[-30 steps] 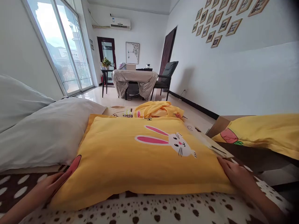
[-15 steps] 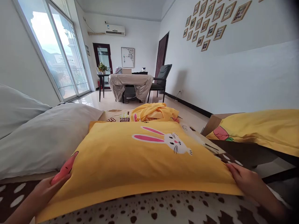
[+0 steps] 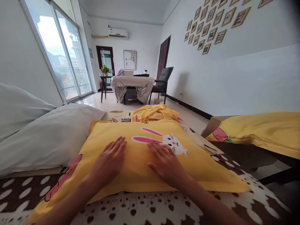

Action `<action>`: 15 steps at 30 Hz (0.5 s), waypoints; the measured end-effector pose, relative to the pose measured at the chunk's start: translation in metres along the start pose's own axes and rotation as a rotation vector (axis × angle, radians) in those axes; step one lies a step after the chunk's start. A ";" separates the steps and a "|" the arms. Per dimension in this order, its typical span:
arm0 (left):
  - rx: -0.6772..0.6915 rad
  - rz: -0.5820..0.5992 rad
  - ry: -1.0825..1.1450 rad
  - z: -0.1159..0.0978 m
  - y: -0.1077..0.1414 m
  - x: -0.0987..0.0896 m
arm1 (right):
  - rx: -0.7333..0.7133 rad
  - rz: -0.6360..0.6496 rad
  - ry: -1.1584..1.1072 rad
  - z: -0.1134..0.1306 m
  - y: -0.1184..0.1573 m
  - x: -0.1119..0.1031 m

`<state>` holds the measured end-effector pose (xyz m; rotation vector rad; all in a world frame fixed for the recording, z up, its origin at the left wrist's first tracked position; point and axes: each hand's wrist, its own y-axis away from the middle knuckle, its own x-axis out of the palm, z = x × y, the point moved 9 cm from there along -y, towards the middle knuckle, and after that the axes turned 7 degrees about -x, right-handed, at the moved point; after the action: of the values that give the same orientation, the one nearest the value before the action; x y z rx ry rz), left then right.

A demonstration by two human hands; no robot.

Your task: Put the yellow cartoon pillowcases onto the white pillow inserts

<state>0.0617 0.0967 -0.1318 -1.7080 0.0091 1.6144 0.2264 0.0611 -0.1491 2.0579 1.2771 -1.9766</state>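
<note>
A yellow pillow [image 3: 140, 175] with a white rabbit print and a carrot at its left edge lies flat before me on the brown-and-white patterned bedding [image 3: 131, 207]. My left hand [image 3: 112, 156] rests palm down on the pillow, left of its middle, fingers stretched out. To its right, my right hand [image 3: 164, 162] lies flat over the lower part of the rabbit, fingers extended and slightly blurred. Neither hand grips anything. Just beyond the pillow's far edge sits a bunched yellow cloth [image 3: 154, 112].
Grey pillows [image 3: 53, 134] lie on the left, touching the yellow one. At right, another yellow fabric piece [image 3: 262, 131] with a carrot print drapes over a brown box-like edge. Farther off stand a covered table [image 3: 131, 82] and a black chair [image 3: 162, 81].
Both hands have let go of the pillow's left and right edges and moved inward onto its top. The pillow's side edges now lie down on the bedding.
</note>
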 end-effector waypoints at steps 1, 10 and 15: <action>0.018 0.012 0.022 -0.017 -0.014 0.007 | 0.009 0.023 -0.040 0.011 -0.014 0.008; -0.291 0.128 -0.008 0.100 0.029 0.069 | 0.495 0.058 0.074 -0.135 0.089 0.035; -0.337 0.088 0.011 0.149 0.082 0.068 | 0.673 0.251 0.121 -0.200 0.194 0.039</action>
<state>-0.0919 0.1492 -0.2167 -1.9936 -0.1950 1.7467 0.4920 0.0580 -0.2401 2.4661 0.3260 -2.3976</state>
